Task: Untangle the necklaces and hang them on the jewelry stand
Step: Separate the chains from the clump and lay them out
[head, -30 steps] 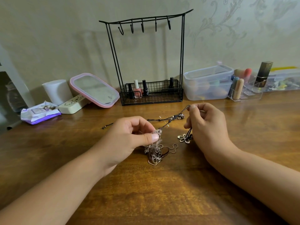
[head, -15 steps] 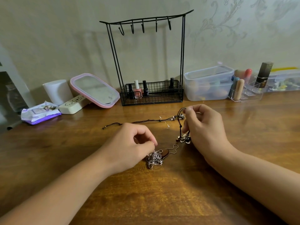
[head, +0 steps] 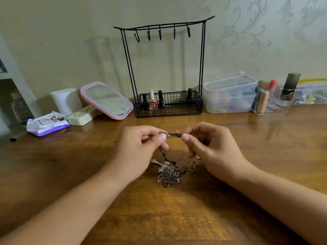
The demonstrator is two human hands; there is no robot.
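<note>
While pinched shut, both hands (head: 174, 149) hold a dark cord (head: 173, 134)

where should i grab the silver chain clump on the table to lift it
Pinch the silver chain clump from above at its loose outer loops on the near edge. It lies flat on the table, and the dark cord held by both hands enters from the far side.
</note>
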